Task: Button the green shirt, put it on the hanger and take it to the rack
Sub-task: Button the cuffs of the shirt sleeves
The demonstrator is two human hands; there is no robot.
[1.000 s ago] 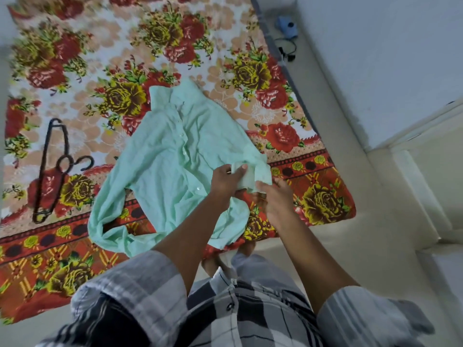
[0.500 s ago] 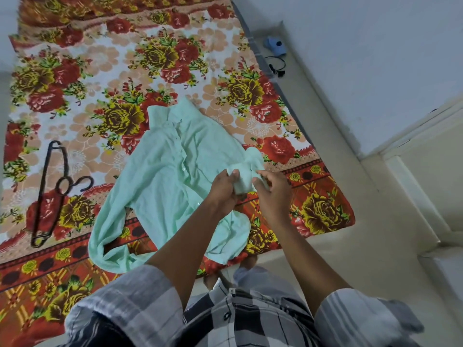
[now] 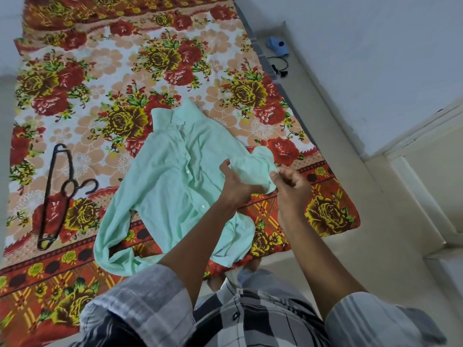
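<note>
The mint green shirt (image 3: 172, 186) lies spread on the floral bedspread (image 3: 100, 78), collar away from me, its front placket showing white buttons. Its right sleeve is lifted off the bed. My left hand (image 3: 234, 185) grips the sleeve's cuff from the left, fingers curled into the cloth. Opposite it, my right hand (image 3: 290, 182) pinches the cuff's edge at a small white button. A dark plastic hanger (image 3: 53, 194) lies flat on the bedspread to the left, well apart from both hands.
The bed runs along a light wall on the right, with a narrow floor strip between. A blue device (image 3: 276, 46) and a black cable (image 3: 279, 66) lie on that strip far away. A pale door frame (image 3: 423, 186) stands at right.
Both hands have lifted the sleeve cuff a little higher and turned it. My right hand now pinches the cuff at its button. The view has shifted down over the bed.
</note>
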